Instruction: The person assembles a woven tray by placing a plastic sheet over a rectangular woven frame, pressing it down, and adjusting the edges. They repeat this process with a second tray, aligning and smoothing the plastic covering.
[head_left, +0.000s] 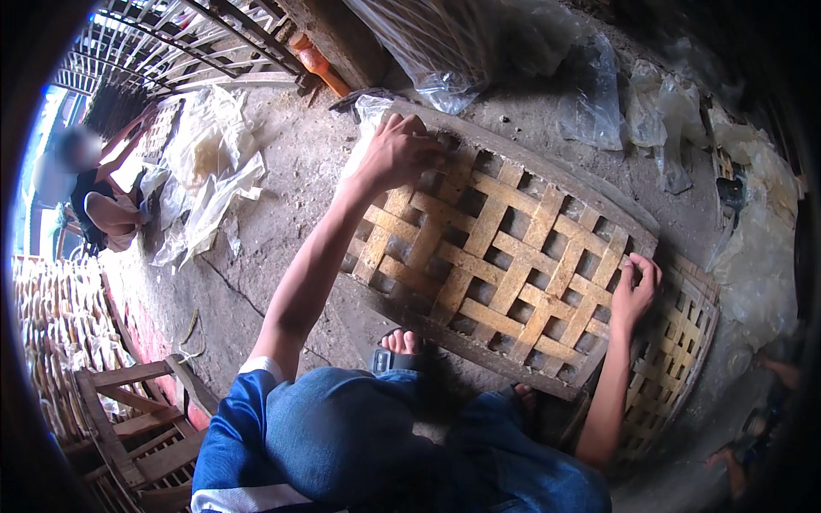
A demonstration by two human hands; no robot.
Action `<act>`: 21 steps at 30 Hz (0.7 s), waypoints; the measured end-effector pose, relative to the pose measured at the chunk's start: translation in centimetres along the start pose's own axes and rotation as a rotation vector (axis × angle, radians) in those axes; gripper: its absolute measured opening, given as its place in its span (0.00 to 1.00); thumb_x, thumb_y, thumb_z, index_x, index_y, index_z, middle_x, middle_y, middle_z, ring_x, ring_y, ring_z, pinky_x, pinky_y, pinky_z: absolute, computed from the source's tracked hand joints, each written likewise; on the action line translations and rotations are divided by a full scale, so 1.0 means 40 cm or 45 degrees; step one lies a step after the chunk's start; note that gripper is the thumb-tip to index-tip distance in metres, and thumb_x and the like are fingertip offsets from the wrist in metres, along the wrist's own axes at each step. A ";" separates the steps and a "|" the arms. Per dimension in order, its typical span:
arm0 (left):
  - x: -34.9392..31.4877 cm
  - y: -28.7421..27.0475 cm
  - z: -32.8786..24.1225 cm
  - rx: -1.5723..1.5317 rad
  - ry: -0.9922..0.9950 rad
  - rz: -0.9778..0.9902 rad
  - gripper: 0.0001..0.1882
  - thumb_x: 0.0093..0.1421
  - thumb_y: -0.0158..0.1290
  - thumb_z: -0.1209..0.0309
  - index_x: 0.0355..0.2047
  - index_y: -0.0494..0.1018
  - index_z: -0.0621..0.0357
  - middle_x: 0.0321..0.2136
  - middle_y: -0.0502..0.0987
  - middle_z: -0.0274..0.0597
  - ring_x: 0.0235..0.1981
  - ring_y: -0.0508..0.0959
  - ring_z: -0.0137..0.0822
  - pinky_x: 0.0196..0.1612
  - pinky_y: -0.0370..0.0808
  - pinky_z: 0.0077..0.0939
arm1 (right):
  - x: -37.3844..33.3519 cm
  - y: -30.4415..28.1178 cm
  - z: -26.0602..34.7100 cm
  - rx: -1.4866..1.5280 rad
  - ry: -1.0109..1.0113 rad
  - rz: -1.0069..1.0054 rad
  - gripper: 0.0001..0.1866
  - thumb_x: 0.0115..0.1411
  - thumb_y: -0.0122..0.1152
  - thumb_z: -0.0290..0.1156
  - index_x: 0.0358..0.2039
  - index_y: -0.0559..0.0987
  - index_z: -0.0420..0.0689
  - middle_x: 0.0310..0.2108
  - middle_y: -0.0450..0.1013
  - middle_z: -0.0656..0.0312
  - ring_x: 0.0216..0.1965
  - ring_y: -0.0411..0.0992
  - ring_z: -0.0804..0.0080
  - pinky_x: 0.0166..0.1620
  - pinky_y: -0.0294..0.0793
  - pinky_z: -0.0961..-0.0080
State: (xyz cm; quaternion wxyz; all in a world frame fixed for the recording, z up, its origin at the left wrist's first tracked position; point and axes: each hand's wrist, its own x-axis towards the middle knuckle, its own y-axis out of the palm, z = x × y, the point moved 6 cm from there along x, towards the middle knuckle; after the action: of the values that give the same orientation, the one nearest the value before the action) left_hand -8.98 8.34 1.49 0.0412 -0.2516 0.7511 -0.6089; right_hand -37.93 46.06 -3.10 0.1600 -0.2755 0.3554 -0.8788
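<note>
A woven bamboo panel [513,248] in a wooden frame lies tilted in front of my knees, its strips crossing with square gaps. My left hand [400,154] is over its far left corner, fingers curled down toward the frame; what they hold, if anything, is hidden. At the right end, my right hand [634,289] has its fingers bent around the frame's edge, gripping it. Below this end rests a second woven panel [671,359], partly covered by the first and my right forearm.
Crumpled clear plastic sheets [590,103] lie along the far and right sides. Another person [111,201] crouches at the left by whitish plastic [209,167]. An orange tool-like object [318,64] leans near a post. A wooden rack [128,419] stands lower left.
</note>
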 end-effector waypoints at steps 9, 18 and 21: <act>0.000 0.050 0.040 -0.094 -0.058 -0.035 0.11 0.58 0.63 0.56 0.41 0.85 0.35 0.37 0.77 0.30 0.46 0.73 0.40 0.51 0.65 0.43 | 0.001 -0.004 0.003 0.003 0.045 0.037 0.06 0.62 0.63 0.29 0.40 0.81 0.47 0.45 0.76 0.58 0.50 0.74 0.56 0.53 0.72 0.62; -0.004 0.073 0.026 -0.082 -0.252 -0.169 0.07 0.61 0.61 0.60 0.35 0.82 0.46 0.35 0.76 0.33 0.46 0.75 0.40 0.51 0.63 0.51 | 0.002 0.000 -0.003 -0.023 0.054 0.005 0.05 0.61 0.66 0.31 0.39 0.82 0.49 0.45 0.76 0.59 0.48 0.75 0.57 0.52 0.71 0.62; 0.018 0.055 0.057 -0.347 -0.456 -0.381 0.10 0.62 0.61 0.62 0.33 0.80 0.55 0.34 0.76 0.41 0.40 0.77 0.45 0.45 0.68 0.49 | -0.002 0.009 -0.003 0.004 0.074 -0.001 0.05 0.61 0.66 0.31 0.38 0.82 0.49 0.45 0.76 0.59 0.48 0.74 0.58 0.52 0.71 0.63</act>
State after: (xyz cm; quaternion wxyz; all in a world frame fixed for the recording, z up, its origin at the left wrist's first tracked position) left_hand -9.47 6.27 -0.98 0.0487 -0.4668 0.7613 -0.4473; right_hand -37.89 45.92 -3.45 0.1497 -0.2499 0.3584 -0.8870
